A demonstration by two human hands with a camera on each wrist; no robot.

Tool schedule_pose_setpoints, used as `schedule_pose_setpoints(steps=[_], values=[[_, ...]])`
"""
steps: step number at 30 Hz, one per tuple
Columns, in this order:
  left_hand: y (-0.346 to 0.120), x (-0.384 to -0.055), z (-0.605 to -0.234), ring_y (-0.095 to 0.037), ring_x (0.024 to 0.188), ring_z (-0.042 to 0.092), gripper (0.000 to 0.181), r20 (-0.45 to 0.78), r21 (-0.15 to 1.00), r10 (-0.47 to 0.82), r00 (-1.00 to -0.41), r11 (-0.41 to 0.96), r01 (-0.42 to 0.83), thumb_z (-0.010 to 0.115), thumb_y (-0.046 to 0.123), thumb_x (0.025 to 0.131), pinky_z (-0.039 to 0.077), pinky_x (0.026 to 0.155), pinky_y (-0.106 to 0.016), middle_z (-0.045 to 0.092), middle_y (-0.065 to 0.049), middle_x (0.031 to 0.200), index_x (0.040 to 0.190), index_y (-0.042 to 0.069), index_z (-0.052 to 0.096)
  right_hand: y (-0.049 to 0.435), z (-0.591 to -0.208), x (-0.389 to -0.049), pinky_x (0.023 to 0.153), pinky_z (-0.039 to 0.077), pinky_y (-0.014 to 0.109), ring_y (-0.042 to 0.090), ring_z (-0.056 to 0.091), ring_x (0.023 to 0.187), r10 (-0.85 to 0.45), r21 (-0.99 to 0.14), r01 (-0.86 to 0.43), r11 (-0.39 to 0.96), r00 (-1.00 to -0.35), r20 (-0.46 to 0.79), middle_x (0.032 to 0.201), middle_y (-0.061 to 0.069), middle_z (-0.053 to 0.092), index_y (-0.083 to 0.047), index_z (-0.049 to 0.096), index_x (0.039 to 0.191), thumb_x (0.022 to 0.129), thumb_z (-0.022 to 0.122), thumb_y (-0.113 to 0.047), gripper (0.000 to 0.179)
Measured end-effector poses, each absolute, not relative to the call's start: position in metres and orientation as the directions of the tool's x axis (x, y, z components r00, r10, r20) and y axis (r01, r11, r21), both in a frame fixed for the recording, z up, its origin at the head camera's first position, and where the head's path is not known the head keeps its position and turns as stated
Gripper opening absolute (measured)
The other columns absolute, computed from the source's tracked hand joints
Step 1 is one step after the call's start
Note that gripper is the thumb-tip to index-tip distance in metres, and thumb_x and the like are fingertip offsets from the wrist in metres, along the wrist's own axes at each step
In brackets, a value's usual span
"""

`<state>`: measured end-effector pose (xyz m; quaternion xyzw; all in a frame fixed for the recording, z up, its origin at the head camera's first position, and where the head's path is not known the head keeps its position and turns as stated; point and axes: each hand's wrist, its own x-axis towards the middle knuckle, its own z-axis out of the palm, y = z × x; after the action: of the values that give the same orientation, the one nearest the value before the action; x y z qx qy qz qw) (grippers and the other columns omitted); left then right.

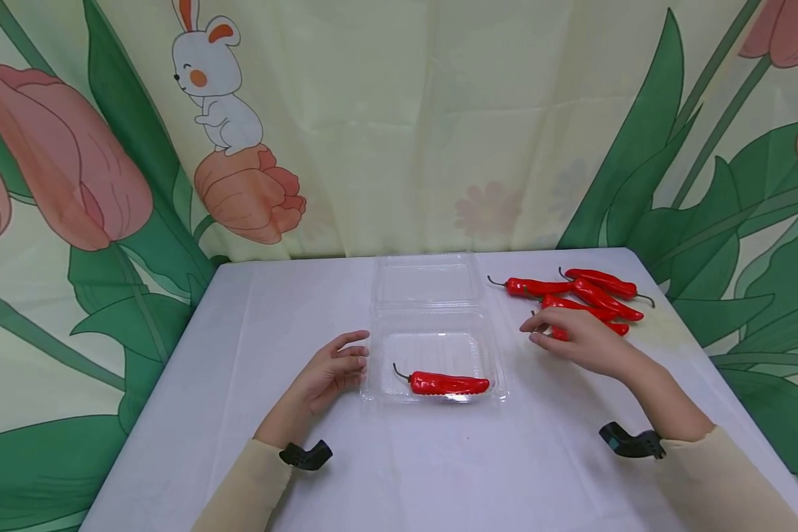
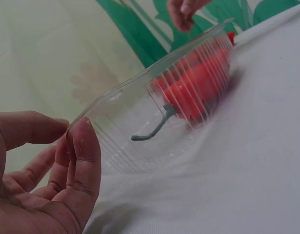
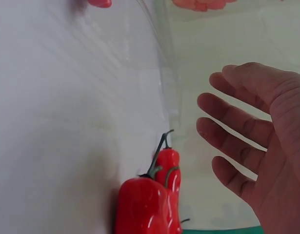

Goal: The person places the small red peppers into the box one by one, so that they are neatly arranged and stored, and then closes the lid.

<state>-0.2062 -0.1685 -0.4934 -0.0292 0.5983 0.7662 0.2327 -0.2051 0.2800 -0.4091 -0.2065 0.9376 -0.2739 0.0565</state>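
A clear plastic clamshell box (image 1: pixel 432 347) stands on the table with its lid (image 1: pixel 427 284) folded back. Inside, along the near side, lies one red chili pepper (image 1: pixel 448 383), its green stem pointing left. My left hand (image 1: pixel 332 369) is at the box's left edge; in the left wrist view the thumb and fingers pinch the rim (image 2: pixel 108 92). To the right of the box, my right hand (image 1: pixel 581 340) hovers at the near side of a pile of red chili peppers (image 1: pixel 598 295), overlapping some of them. Its fingers are loosely bent and hold nothing.
A white cloth covers the table (image 1: pixel 468 473). Behind it hangs a curtain (image 1: pixel 372 133) printed with tulips and a rabbit. Each wrist carries a black band-mounted camera (image 1: pixel 632 441). The pepper pile sits toward the table's back right corner.
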Motion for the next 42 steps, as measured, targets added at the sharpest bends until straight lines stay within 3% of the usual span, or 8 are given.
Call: schedule_pose_setpoints(steps=[7,17,29,37,42], values=[[-0.17,-0.206,-0.494,-0.013,0.081,0.066,0.06,-0.322,0.902,0.321,-0.891,-0.182,-0.392,0.064,0.0,0.097,0.061,0.076,-0.025,0.062,-0.008,0.113,0.152,0.008,0.041,0.291,-0.412,-0.204,0.078,0.055,0.021,0.026,0.066,0.108,-0.398,-0.54,-0.341,0.769,-0.917,0.013,0.118,0.006,0.073,-0.017,0.072,0.122,0.09,0.079,-0.02,0.033],[-0.17,-0.207,-0.493,-0.013,0.081,0.066,0.061,-0.321,0.899,0.337,-0.885,-0.184,-0.397,0.064,0.0,0.097,0.061,0.076,-0.025,0.062,-0.008,0.114,0.153,0.008,0.04,0.31,-0.423,-0.203,0.081,0.062,0.04,0.033,0.063,0.115,-0.363,-0.545,-0.302,0.783,-0.932,-0.005,0.12,0.008,0.072,-0.014,0.071,0.125,0.09,0.08,-0.019,0.037],[-0.17,-0.207,-0.494,-0.013,0.081,0.067,0.061,-0.331,0.895,0.33,-0.884,-0.187,-0.406,0.065,0.0,0.097,0.061,0.075,-0.025,0.063,-0.008,0.114,0.152,0.008,0.041,0.335,-0.434,-0.204,0.074,0.054,0.02,0.035,0.06,0.115,-0.321,-0.544,-0.253,0.8,-0.947,-0.032,0.12,0.012,0.07,-0.01,0.071,0.123,0.091,0.079,-0.017,0.034],[-0.17,-0.208,-0.496,-0.013,0.081,0.067,0.06,-0.336,0.89,0.326,-0.883,-0.197,-0.411,0.065,0.0,0.097,0.061,0.076,-0.025,0.063,-0.008,0.114,0.152,0.008,0.041,0.352,-0.444,-0.206,0.078,0.063,0.045,0.042,0.058,0.115,-0.291,-0.538,-0.233,0.81,-0.956,-0.024,0.123,0.02,0.068,-0.006,0.069,0.125,0.089,0.08,-0.014,0.039],[-0.17,-0.207,-0.495,-0.013,0.081,0.067,0.061,-0.338,0.891,0.326,-0.883,-0.192,-0.412,0.066,0.001,0.097,0.061,0.076,-0.025,0.063,-0.008,0.115,0.152,0.008,0.041,0.363,-0.45,-0.208,0.077,0.063,0.047,0.045,0.056,0.117,-0.281,-0.537,-0.221,0.814,-0.959,-0.031,0.124,0.024,0.066,-0.004,0.069,0.125,0.086,0.083,-0.015,0.043]])
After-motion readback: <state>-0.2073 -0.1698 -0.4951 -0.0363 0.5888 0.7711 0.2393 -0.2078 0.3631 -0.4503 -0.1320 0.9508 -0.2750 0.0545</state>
